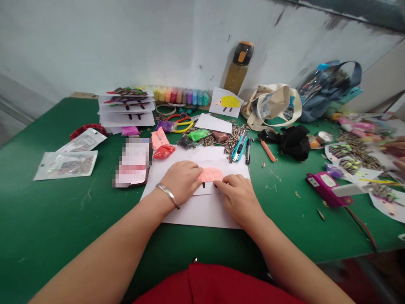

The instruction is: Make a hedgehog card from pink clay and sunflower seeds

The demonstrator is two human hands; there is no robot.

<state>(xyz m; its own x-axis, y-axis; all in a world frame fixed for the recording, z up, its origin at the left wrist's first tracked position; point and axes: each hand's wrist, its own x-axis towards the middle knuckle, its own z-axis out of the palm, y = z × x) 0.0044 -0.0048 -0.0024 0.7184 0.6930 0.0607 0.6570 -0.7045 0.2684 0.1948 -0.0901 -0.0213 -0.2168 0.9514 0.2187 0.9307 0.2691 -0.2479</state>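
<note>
Pink clay patch (pixel 211 174): flat and oval, on a small white card (pixel 209 190) above two short black marks, the right one partly covered by a fingertip.
Paper beneath: one large white sheet (pixel 202 215) at the table's near edge.
Left hand (pixel 183 183): fingers bent and close together, tips at the patch's left end, partly hiding it.
Right hand (pixel 238 196): index finger extended to the right black mark, other fingers curled.
Clay packets: seven around the far and left sides: two purple, one each of pink, red (pixel 163 152), black, green (pixel 198 134) and brown.
Tools: one blue cutter (pixel 239 146) and one black marker (pixel 248 151), just beyond the sheet's far right corner; one magenta glue gun (pixel 327 189) at right.
Seeds: loose pile (pixel 234 137) on the far side, too many to count.
Left side: two clear-fronted sachets (pixel 68 164), print too small to read; one phone (pixel 134 162), screen blurred.
Far side: one upright bottle (pixel 237 69); one yellow hedgehog card (pixel 228 102).
Right edge: another person's hand (pixel 399 158), blurred.
</note>
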